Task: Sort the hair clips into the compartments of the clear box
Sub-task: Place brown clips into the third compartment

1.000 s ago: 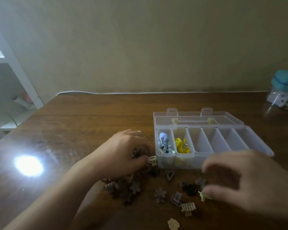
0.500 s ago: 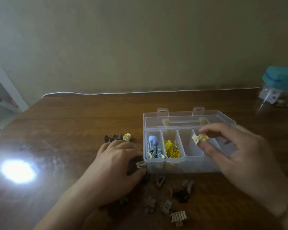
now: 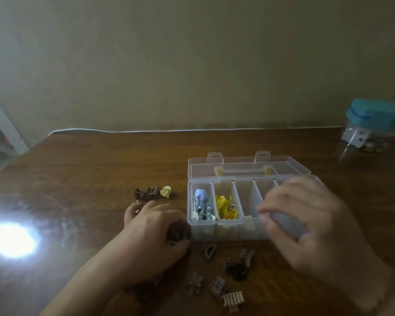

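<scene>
Sorting is only partly done: the clear box (image 3: 249,226) sits open on the wooden table (image 3: 78,179), its leftmost compartment holding blue and silver clips (image 3: 201,205), the next yellow clips (image 3: 226,207), the third a pale piece at its near end. The right hand (image 3: 306,226) hovers blurred over the middle compartments; whether it pinches anything cannot be told. The left hand (image 3: 153,238) curls around a brown clip (image 3: 178,233) beside the box. Many brown and cream clips (image 3: 235,267) remain scattered nearby.
</scene>
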Tool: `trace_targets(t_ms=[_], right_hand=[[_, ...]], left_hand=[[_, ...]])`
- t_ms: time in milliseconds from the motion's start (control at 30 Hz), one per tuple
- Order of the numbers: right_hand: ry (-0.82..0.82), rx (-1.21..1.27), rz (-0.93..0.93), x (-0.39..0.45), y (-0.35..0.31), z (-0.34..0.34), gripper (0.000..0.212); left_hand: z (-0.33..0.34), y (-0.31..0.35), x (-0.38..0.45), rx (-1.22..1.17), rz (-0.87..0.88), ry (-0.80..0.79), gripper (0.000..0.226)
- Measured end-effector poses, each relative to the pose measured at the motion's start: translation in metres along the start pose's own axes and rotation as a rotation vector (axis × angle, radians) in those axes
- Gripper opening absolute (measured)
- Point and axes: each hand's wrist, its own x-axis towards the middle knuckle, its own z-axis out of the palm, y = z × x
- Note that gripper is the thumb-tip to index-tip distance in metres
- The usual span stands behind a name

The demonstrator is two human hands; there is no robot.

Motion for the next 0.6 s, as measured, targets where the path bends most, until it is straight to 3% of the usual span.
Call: trace_targets(t_ms=[67,133,200,267,367,500,533,600], right_hand=[[-0.181,-0.041,-0.229,-0.004,-0.013,-0.004,0.011],[-0.442,-0.144,-0.362,-0.008,-0.019,0.001,0.021],[-0.586,-0.193,-0.351,-0.009,-0.017,0.008,0.033],[-0.624,-0.18,-0.347,-0.011,-0.016,0.014,0.03],[-0.614,-0.104,-0.35,-0.013,-0.016,0.022,0.014],[-0.601,0.012,-0.29,-0.013,-0.02,0.015,0.013],[-0.52,0.088,-0.26,-0.011,-0.024,0.017,0.013],[-0.17,0.278,-0.161,-0.008,-0.033,0.026,0.019]], left_hand=[[-0.001,-0.001,-0.003,0.015,0.032,0.003,0.007],[-0.002,-0.002,-0.007,0.049,0.059,-0.004,0.005],[-0.005,-0.004,-0.01,0.082,0.077,-0.032,0.007],[-0.008,-0.004,-0.011,0.096,0.098,-0.053,0.014],[-0.01,-0.003,-0.013,0.099,0.161,-0.06,0.014],[-0.008,-0.003,-0.013,0.111,0.232,-0.052,0.005],[-0.008,-0.002,-0.013,0.116,0.243,-0.061,0.005],[-0.008,-0.002,-0.013,0.124,0.26,-0.074,0.007]])
